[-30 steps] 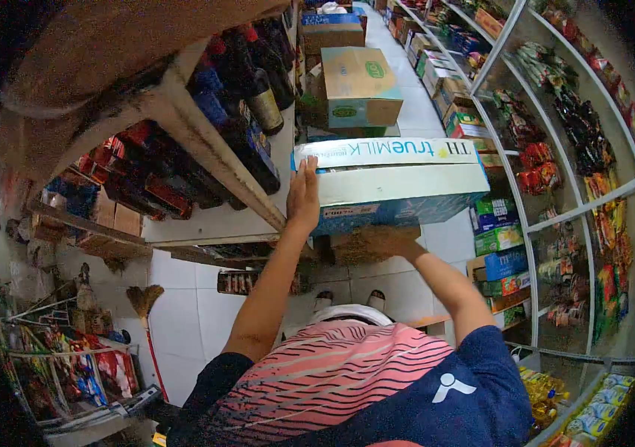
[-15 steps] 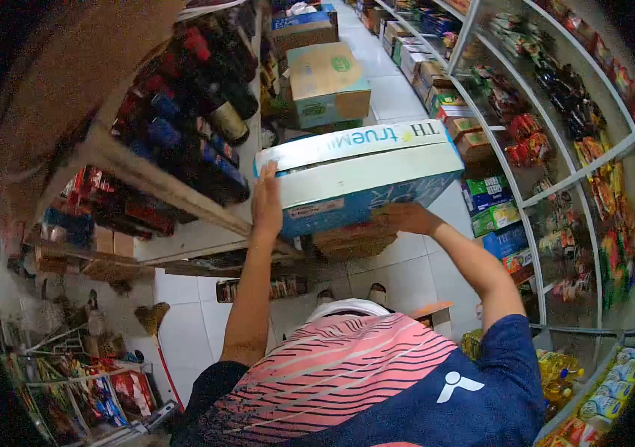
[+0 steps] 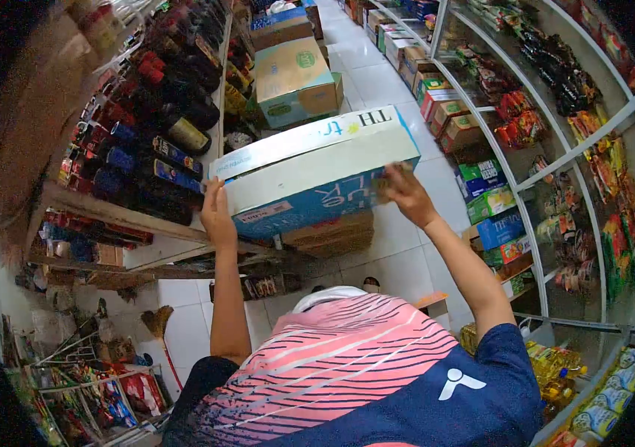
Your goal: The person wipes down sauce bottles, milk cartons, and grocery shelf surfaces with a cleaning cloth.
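A blue and white TH true Milk carton sits on top of a brown cardboard box in front of me. My left hand grips the carton's left end, fingers up at the top edge. At the carton's near right side is my right hand, its fingers smeared by motion over the blue face and top edge. A narrow dark gap runs along the carton's top, beside the strip printed with the brand name.
Bottles crowd the left shelf. Farther up the aisle stands another cardboard box. Glass-fronted shelves with packets curve along the right, small boxes at their foot. A broom leans at lower left; oil bottles stand at lower right.
The carton has shifted left and slightly nearer in the view. My right hand has moved from under its near side up to the right top edge; the left hand stays at the left end.
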{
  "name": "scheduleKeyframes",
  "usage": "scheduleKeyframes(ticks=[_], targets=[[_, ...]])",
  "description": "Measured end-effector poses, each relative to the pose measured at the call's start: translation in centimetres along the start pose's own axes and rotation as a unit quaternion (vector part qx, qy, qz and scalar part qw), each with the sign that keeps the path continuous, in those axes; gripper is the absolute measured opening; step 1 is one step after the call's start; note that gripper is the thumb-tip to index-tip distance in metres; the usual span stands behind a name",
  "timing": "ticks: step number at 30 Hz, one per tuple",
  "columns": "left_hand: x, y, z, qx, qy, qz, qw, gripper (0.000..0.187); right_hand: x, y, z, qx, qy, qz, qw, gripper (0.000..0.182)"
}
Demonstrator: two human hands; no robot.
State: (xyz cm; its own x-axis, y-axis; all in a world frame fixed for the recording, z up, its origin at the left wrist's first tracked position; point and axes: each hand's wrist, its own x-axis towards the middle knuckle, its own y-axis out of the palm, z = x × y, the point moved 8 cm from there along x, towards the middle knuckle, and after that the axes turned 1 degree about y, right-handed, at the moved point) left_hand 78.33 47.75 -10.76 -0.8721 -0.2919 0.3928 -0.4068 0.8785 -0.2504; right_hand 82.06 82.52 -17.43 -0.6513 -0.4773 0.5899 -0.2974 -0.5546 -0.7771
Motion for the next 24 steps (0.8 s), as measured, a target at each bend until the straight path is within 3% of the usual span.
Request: scheduleKeyframes(ticks=[1, 4, 6, 8, 9, 10, 11, 12, 14, 15, 17, 18, 21, 24], targets=[[-0.5, 0.5, -0.6, 0.034, 0.048, 0.003, 0.998, 0.026, 0.3, -2.0, -0.5, 0.012, 0.017, -0.105, 0.994, 0.043], [-1.2, 2.7, -2.8, 0.100, 0.084, 0.018, 0.991, 0.023, 0.3, -2.2, -1.0, -0.003, 0.055, -0.173, 0.983, 0.048], [-1.5, 4.4, -3.5, 0.085, 0.083, 0.011, 0.993, 0.020, -1.7, 0.8, -1.5, -0.029, 0.068, -0.164, 0.984, 0.054], [-1.9, 6.3, -4.2, 0.075, 0.108, 0.041, 0.990, 0.019, -4.3, 3.9, -2.0, -0.022, 0.208, -0.105, 0.972, 0.054], [-1.9, 7.2, -3.7, 0.033, 0.112, 0.042, 0.992, 0.019, -4.8, 5.0, -1.2, -0.021, 0.210, -0.108, 0.971, 0.054], [-2.0, 8.0, -3.6, 0.033, 0.118, 0.043, 0.992, 0.019, -6.1, 5.4, -2.1, 0.063, 0.306, -0.188, 0.931, 0.052], [-2.2, 8.4, -3.6, 0.127, 0.121, 0.020, 0.984, 0.020, -7.8, 5.8, -3.1, 0.146, 0.393, -0.263, 0.869, 0.052], [-2.2, 8.8, -3.6, 0.219, 0.125, -0.005, 0.968, 0.021, -8.1, 5.9, -3.0, 0.145, 0.390, -0.270, 0.868, 0.052], [-2.5, 10.6, -4.2, 0.332, 0.222, 0.002, 0.917, 0.022, -10.2, 7.9, -6.0, 0.338, 0.514, -0.322, 0.720, 0.042], [-2.4, 10.6, -4.3, 0.323, 0.216, 0.005, 0.921, 0.022, -8.8, 5.9, -6.4, 0.337, 0.508, -0.329, 0.721, 0.042], [-2.3, 10.5, -3.7, 0.328, 0.205, 0.007, 0.922, 0.023, -7.8, 4.6, -6.9, 0.513, 0.533, -0.340, 0.581, 0.040], [-2.3, 10.6, -4.0, 0.330, 0.210, 0.008, 0.920, 0.023, -7.7, 4.3, -7.8, 0.510, 0.529, -0.349, 0.582, 0.040], [-2.0, 10.7, -4.1, 0.335, 0.189, 0.039, 0.922, 0.025, -3.6, -0.9, -9.3, 0.493, 0.395, -0.417, 0.654, 0.041], [-1.7, 10.9, -4.3, 0.337, 0.129, 0.102, 0.927, 0.034, 0.7, -2.6, -10.5, 0.546, 0.378, -0.367, 0.652, 0.046]])
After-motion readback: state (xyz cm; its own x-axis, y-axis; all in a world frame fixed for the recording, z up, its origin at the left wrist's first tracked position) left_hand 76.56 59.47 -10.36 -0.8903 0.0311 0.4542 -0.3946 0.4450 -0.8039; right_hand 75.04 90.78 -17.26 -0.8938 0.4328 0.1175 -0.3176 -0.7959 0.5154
